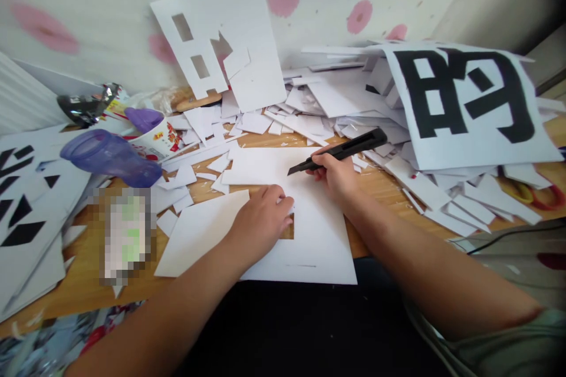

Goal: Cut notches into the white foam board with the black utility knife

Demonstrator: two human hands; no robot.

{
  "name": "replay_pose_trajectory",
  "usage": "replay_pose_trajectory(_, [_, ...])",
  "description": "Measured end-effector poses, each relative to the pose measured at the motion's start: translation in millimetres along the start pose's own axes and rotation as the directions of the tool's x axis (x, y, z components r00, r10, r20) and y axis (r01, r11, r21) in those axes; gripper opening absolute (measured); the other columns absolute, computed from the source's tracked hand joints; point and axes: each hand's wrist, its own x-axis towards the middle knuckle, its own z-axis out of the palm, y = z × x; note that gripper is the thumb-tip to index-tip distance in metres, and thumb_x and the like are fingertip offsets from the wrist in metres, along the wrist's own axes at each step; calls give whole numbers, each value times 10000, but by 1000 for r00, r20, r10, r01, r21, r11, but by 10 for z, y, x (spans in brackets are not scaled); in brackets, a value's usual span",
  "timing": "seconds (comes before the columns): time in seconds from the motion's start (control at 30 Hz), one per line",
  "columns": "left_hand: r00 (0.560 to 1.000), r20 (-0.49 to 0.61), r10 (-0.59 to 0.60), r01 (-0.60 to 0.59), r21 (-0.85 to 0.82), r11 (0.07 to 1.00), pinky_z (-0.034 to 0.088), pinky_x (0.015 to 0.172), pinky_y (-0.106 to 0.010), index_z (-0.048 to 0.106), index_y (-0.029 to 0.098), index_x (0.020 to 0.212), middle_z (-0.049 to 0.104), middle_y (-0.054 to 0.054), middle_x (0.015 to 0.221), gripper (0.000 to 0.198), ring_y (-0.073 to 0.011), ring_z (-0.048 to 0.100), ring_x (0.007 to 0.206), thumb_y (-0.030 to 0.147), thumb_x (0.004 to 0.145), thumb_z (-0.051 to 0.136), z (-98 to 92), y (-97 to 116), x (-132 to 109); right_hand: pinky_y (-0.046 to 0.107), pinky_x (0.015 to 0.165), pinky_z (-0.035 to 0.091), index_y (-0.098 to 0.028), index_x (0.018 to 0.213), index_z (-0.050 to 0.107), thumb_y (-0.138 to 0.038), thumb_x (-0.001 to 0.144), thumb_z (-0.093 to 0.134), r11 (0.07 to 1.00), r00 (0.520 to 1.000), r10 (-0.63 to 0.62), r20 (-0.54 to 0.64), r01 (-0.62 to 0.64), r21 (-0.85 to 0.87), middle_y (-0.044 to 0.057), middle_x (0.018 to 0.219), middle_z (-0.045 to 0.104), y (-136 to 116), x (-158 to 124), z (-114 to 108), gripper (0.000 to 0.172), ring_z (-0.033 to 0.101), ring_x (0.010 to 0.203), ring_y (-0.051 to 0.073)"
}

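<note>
My right hand [332, 175] is closed around a black utility knife [349, 147], its blade pointing left just over a white board [318, 212]. The board lies on the wooden table and has a cut opening near its middle and a thin slit near its front edge. My left hand [265, 218] rests on the board beside that opening, fingers curled; whether they pinch something small is hidden. Under and left of my left wrist lies another white piece [194, 235].
White scraps [256, 122] cover the table's back. A cut-out board [243, 29] leans on the wall. At right hangs a sheet with a black character [477, 94] over stacked boards. At left are a purple bottle [110, 156], a paper cup [157, 138] and printed sheets [26, 218].
</note>
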Motion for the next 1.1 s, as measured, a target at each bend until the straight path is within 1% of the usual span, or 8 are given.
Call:
replay_pose_trajectory(0.13, [998,62,3,-5,24,1000,522,771,-342,676,160,967,621,-75,1061,101,-234,602,949,198,873,670,29,-7,64,252,445,463,-193,651,584,-231,560,652,1000,1000,18,-6,-18,9,-74,431,477,-3,2,7,120,424,389,84])
replay_pose_trajectory(0.23, [997,72,-1,-3,58,998,512,757,-339,674,154,917,632,-76,1023,58,-235,607,941,186,895,631,25,7,77,243,430,449,-188,640,589,-225,558,652,1000,1000,29,-2,-29,6,-73,426,471,-11,4,18,110,430,393,87])
replay_pose_trajectory(0.33, [997,77,-2,-5,88,996,500,750,-346,672,158,891,642,-77,1001,84,-240,611,929,171,904,591,12,31,79,239,415,433,-186,631,587,-224,561,648,999,999,34,-4,-34,1,-71,421,466,-10,9,19,101,438,393,92])
replay_pose_trajectory(0.5, [997,71,-12,4,114,993,492,737,-329,667,168,906,649,-63,976,100,-215,626,869,178,902,568,-37,60,95,234,395,407,-192,630,570,-228,574,649,999,999,35,-3,-35,0,-55,464,508,17,26,0,103,487,411,108])
replay_pose_trajectory(0.63, [998,60,-9,1,132,991,475,686,-318,666,168,870,640,-59,917,127,-210,620,818,178,896,543,-67,92,121,244,421,437,-195,628,571,-223,585,647,999,999,34,6,-34,-9,-58,460,499,31,34,-9,92,486,415,108])
replay_pose_trajectory(0.8, [999,10,-35,33,141,989,453,654,-328,669,166,825,627,-70,851,164,-224,600,780,153,881,515,-11,147,121,256,446,466,-196,623,565,-219,579,644,999,999,39,4,-39,-14,-56,469,503,26,33,-5,93,493,418,109])
replay_pose_trajectory(0.97, [992,-75,-101,106,58,993,444,671,-336,659,162,784,620,-77,809,187,-231,592,776,119,849,489,63,159,99,259,439,471,-203,630,544,-226,575,642,999,999,50,-4,-50,-12,-56,466,502,29,44,1,115,466,404,103])
replay_pose_trajectory(1.1, [972,-138,-190,175,-113,978,464,730,-338,659,177,811,650,-68,833,219,-219,617,806,149,869,450,74,78,84,266,441,482,-204,642,544,-227,572,646,998,998,57,-9,-57,-8,-60,459,496,42,57,0,125,443,393,97])
